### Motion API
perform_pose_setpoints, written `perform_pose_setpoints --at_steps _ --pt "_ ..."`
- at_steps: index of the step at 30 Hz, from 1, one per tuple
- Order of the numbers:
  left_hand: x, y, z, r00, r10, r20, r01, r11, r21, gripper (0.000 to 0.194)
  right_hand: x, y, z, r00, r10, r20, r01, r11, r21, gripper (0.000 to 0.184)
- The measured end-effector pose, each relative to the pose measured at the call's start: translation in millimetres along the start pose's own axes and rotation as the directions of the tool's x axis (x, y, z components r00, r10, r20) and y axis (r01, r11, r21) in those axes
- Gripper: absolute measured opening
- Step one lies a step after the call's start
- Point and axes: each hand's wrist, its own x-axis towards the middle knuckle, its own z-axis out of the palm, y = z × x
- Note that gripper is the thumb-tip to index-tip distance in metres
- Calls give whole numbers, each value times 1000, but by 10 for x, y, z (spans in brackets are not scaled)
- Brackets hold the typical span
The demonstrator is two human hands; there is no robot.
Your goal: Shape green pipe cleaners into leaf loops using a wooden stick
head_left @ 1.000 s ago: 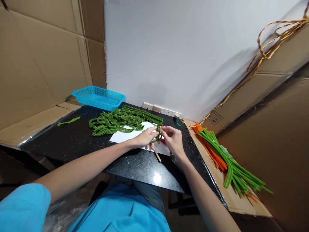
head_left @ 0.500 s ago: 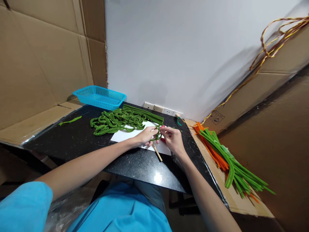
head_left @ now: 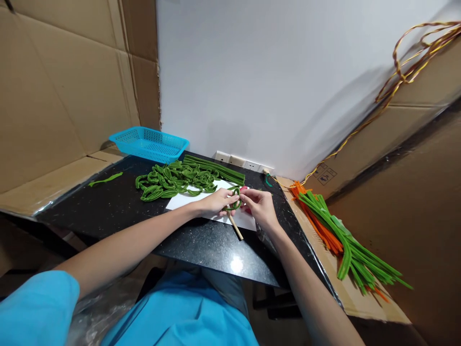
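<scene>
Paper [head_left: 176, 203], a white sheet on the black table [head_left: 201, 242], lies under both hands in the head view. Above it, the left hand [head_left: 220, 202] pinches a looped green strip [head_left: 236, 206] between thumb and fingers; the right hand [head_left: 261, 206] pinches the loop's right side with thumb and fingertip. A wooden stick [head_left: 236, 228] juts past the paper's near edge. Beyond the paper's far left side sit heaped green loops [head_left: 173, 180], with straight green strips [head_left: 216, 168] along its far side.
</scene>
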Motion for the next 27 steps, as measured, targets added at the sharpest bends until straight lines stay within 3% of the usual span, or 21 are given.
perform_pose_setpoints --at_steps 9,15,22,27 --pt "-56 95 50 1000 8 -22 -5 989 150 52 -5 -2 34 998 42 -48 -38 995 93 40" --pt "-121 209 19 1000 30 1 -30 965 261 57 -8 -5 7 997 74 -3 -73 994 87 39" --pt "-98 161 -56 998 54 22 -58 901 430 58 -19 -36 -19 999 -35 12 36 998 -56 33" --pt "-92 142 -70 998 56 41 -69 883 464 52 -42 -87 -9 995 -83 -55 78 994 -78 31"
